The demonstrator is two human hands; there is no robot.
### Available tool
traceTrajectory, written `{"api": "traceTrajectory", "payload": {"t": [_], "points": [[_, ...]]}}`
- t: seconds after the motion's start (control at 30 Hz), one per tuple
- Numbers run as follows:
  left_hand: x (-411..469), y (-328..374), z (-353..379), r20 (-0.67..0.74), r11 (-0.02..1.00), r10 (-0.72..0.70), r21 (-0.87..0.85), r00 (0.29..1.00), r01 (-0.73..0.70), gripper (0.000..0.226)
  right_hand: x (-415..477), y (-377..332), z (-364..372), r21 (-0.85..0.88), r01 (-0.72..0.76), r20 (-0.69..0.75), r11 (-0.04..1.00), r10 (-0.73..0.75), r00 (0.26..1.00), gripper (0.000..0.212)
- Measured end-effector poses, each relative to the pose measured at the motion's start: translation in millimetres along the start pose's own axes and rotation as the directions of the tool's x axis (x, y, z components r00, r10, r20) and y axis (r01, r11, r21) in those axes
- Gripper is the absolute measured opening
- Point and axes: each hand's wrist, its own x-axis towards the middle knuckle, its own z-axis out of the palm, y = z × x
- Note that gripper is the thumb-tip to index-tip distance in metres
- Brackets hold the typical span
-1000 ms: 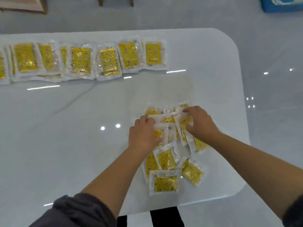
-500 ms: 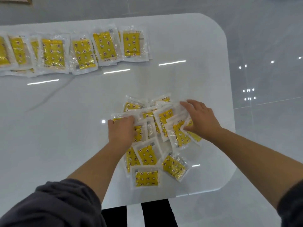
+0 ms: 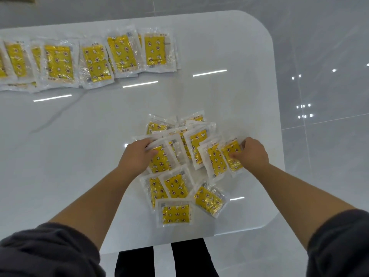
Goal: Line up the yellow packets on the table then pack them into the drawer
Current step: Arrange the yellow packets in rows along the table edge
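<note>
A loose pile of yellow packets (image 3: pixel 180 156) in clear wrappers lies near the front right of the white table (image 3: pixel 79 146). My left hand (image 3: pixel 137 156) grips a packet (image 3: pixel 159 162) at the pile's left side. At the pile's right edge, my right hand (image 3: pixel 253 154) pinches another packet (image 3: pixel 231 154). Along the far left of the table runs a row of yellow packets (image 3: pixel 95 58), overlapping side by side. No drawer is in view.
The table's rounded right corners and right edge (image 3: pixel 279 116) border a glossy grey tiled floor (image 3: pixel 329 76). The front edge (image 3: pixel 199 236) is close to the pile. My dark-trousered legs (image 3: pixel 167 260) show below it.
Both hands have spread apart across the pile. The left hand has closed on a packet at the left, and the right hand has slid to the right edge and taken hold of one there.
</note>
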Motion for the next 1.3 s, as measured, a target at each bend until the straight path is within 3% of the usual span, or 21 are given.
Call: {"api": "traceTrajectory", "payload": {"t": [0.1, 0.23, 0.33, 0.43, 0.53, 0.7, 0.9, 0.97, 1.13, 1.2, 1.3], "points": [[-2.1, -2.5, -1.6, -0.013, 1.0, -0.017, -0.015, 1.0, 0.017, 0.007, 1.0, 2.4, -2.4, -0.033, 0.002, 0.032, 0.999, -0.001, 0.999, 0.046], [-7.3, -6.9, -6.8, -0.009, 1.0, -0.024, -0.008, 1.0, 0.024, 0.009, -7.5, 6.5, -10.5, 0.201, -0.001, 0.109, 0.98, -0.021, 0.994, 0.035], [-12.6, -7.6, -14.5, -0.022, 1.0, -0.022, 0.022, 1.0, 0.022, 0.012, -25.8, 6.7, -27.3, 0.475, -0.031, 0.159, 0.879, -0.051, 0.986, 0.026], [-16.5, -7.5, -22.2, -0.056, 0.999, -0.016, 0.03, 0.998, 0.018, 0.014, -38.3, -0.1, -28.3, 0.557, -0.063, 0.266, 0.828, -0.106, 0.958, 0.015], [-17.7, -10.0, -29.3, -0.108, 0.999, -0.021, 0.033, 0.994, 0.024, 0.009, -40.9, -14.3, -8.3, 0.519, -0.083, 0.288, 0.851, -0.083, 0.954, 0.015], [-16.5, -20.1, -30.2, -0.168, 1.0, -0.022, 0.018, 0.986, 0.025, 0.011, -44.1, -41.4, 30.2, 0.311, 0.027, 0.039, 0.95, -0.041, 0.998, 0.027], [-18.4, -31.7, -25.3, -0.176, 0.999, -0.029, -0.02, 0.984, 0.026, 0.011, -57.3, -51.7, 44.5, -0.022, 0.061, -0.107, 0.998, -0.063, 0.992, 0.016], [-20.1, -33.9, -28.1, -0.167, 0.999, -0.014, -0.036, 0.986, 0.008, 0.011, -62.6, -53.6, 41.8, -0.042, 0.079, -0.123, 0.996, -0.084, 0.989, 0.014], [-23.2, -36.5, -54.9, -0.194, 0.992, 0.001, -0.12, 0.981, -0.025, 0.011, -75.0, -60.6, 20.9, 0.233, 0.211, 0.042, 0.949, -0.227, 0.973, 0.022], [-22.6, -38.5, -74.7, -0.193, 0.987, -0.003, -0.158, 0.981, -0.029, 0.011, -81.5, -75.7, 3.6, 0.37, 0.221, 0.093, 0.902, -0.272, 0.958, 0.035], [-18.5, -44.3, -102.8, -0.106, 0.977, 0.016, -0.208, 0.994, -0.038, 0.01, -95.4, -113.5, -20.1, 0.556, 0.22, 0.148, 0.802, -0.355, 0.923, 0.027]]}}
